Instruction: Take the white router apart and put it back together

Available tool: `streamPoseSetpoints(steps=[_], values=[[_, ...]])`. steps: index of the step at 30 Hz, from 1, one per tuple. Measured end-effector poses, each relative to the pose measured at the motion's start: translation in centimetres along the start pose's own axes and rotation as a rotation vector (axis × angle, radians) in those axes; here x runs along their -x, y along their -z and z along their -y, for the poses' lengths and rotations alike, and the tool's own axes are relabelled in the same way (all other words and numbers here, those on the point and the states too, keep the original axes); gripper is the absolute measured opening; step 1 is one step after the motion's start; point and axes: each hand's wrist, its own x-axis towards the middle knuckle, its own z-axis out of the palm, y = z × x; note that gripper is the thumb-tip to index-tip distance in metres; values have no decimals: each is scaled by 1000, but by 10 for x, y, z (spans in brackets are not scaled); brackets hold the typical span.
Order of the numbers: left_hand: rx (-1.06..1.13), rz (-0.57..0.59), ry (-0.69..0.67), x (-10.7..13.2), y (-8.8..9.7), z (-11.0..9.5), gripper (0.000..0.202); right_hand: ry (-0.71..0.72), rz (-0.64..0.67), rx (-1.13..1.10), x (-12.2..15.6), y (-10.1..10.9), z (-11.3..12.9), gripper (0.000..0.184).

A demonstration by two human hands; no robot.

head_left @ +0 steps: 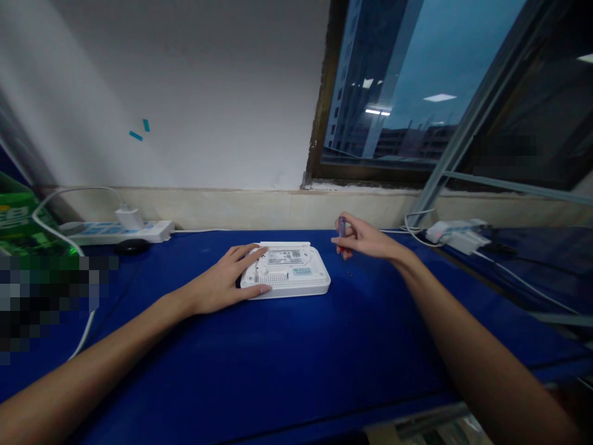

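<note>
A white router (306,283) lies bottom side up on the blue table, its printed labels and vent holes showing. Around its left end, my left hand (225,278) grips it, thumb along the front edge and fingers over the back. To the right of the router and apart from it, my right hand (365,238) is closed on a small screwdriver (342,226) with a purplish handle, held upright. Its lower end is mostly hidden by my fingers. Beneath this hand a few tiny screws (349,274) rest on the table.
At the back left stands a power strip (160,231) with a white charger (128,217); a black mouse (131,246) lies before it. A green bag (23,216) is at far left. More plugs and cables (458,235) sit at right, near a metal frame (428,185) and the window.
</note>
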Motion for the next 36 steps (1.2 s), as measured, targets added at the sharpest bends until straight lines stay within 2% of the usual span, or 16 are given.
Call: streamPoseSetpoints(steps=[7,12,18,24,31,36], values=[[2,10,20,0,1,-1,86,-41,41,89,-1,-1,-4,33],[-5,6,16,1,3,-3,86,40,-73,-74,-2,-3,4,38],[-24,-3,-3,1,1,1,87,177,-127,-261,-3,-18,26,39],[-36,-42,-38,0,-3,5,85,186,-86,-329,-2,-31,39,38],[-35,-43,-39,0,-3,6,85,197,-84,-294,-4,-30,35,37],[-29,-38,-28,0,-3,5,86,177,-8,-274,-3,-29,31,36]])
